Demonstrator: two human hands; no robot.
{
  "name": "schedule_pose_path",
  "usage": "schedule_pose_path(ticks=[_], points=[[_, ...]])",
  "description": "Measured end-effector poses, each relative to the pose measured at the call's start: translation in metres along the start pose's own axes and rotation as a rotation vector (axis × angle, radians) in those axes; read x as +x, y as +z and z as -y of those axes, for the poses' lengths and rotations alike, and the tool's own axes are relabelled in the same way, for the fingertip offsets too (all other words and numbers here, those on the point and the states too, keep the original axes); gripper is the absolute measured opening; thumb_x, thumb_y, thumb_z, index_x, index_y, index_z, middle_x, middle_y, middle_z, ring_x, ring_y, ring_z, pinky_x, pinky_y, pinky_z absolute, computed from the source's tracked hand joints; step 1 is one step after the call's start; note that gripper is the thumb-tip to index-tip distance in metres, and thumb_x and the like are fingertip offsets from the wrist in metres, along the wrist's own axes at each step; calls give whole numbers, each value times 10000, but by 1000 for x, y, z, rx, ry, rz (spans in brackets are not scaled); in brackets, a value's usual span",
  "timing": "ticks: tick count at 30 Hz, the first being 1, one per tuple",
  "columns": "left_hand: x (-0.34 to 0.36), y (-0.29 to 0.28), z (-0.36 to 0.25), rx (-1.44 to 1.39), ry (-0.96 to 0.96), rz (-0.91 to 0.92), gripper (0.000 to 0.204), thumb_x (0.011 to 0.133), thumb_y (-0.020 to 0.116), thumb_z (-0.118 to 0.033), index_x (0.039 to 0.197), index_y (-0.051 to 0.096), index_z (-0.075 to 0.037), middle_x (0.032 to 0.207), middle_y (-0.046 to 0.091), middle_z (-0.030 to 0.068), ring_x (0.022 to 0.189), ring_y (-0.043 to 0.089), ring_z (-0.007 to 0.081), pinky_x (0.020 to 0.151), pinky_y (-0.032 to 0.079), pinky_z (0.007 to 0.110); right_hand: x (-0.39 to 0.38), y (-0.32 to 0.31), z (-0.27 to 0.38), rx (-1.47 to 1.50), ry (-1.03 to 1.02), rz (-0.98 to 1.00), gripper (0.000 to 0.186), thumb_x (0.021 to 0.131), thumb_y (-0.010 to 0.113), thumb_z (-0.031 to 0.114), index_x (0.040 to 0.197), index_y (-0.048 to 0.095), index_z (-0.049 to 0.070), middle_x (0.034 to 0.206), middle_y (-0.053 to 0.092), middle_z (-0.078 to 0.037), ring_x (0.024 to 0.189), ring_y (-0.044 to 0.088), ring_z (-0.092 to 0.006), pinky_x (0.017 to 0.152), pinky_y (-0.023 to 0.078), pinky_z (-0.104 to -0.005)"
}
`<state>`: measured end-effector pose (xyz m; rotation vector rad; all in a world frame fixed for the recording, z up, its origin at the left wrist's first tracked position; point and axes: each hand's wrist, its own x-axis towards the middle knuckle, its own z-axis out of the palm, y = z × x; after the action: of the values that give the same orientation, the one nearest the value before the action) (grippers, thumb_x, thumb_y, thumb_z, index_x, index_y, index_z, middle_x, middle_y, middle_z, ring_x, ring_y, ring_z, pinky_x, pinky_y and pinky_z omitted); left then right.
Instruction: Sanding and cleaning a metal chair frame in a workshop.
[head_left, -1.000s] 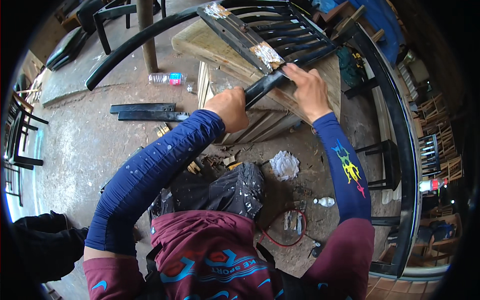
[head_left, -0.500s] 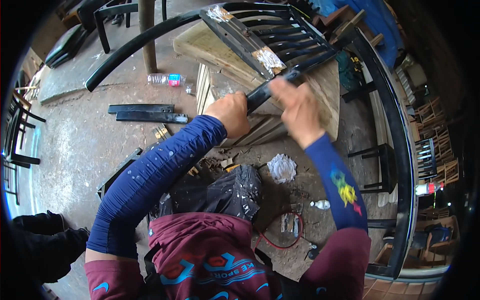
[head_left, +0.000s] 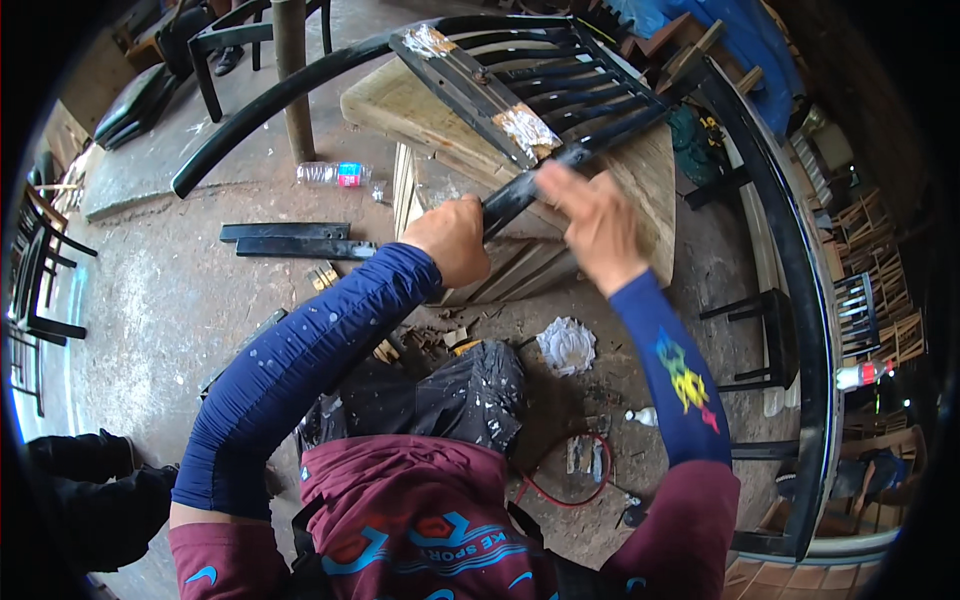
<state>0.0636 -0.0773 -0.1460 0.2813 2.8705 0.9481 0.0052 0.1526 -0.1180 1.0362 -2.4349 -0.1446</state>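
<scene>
A black slatted chair back (head_left: 620,131) lies over a worn wooden block (head_left: 385,103). My left hand (head_left: 450,240) is closed around the near end of its black rail. Just right of that grip, my right hand (head_left: 607,232) is at the same rail, its fingertips close to or touching the surface. Those fingers are smeared by motion, and I cannot make out whether anything is under them. Across the frame runs a dark flat crosspiece (head_left: 465,85) with flaky white patches at both ends.
Two black wooden strips (head_left: 298,241) and a clear plastic bottle (head_left: 333,175) lie on the floor to the left. A crumpled white wad (head_left: 567,345) sits near my knees. On the right stands a large black curved frame (head_left: 808,300). A person's dark-clothed legs (head_left: 95,490) show at lower left.
My view has shifted slightly. My left hand keeps its grip on the rail, while my right hand remains blurred at nearly the same spot.
</scene>
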Motion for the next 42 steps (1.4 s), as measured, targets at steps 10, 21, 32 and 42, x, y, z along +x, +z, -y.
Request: schedule_pose_path(ticks=[10,21,32,42], points=[[2,-5,-5,8,-19,83,414,796,616,-132,1136,556,97,1049,692,308,995,704,423,888,574,445,2,17,-19,-85,42,-123,452,932,497,-44,1242,717,200,1284,704,11,701,487,-160,569,457,-266],[0,-9,-10,19,-26,87,428,801,618,-134,1151,542,100,1065,678,325,1037,685,434,920,557,446,14,4,-30,-42,72,-31,558,836,524,-133,1249,717,190,1301,695,5,726,563,-199,684,509,-312],[1,2,-1,79,0,23,410,802,619,-141,1135,550,86,1074,679,314,1016,693,430,884,572,452,9,-1,-32,87,-37,-65,509,829,548,-106,1219,733,162,1267,707,-37,752,589,-249,731,531,-349],[-1,0,-4,37,-32,69,422,805,619,-146,1147,546,90,1066,683,316,1014,696,424,895,569,441,3,11,-17,-6,46,9,530,850,564,-102,1267,707,192,1289,700,25,730,526,-178,622,471,-283]])
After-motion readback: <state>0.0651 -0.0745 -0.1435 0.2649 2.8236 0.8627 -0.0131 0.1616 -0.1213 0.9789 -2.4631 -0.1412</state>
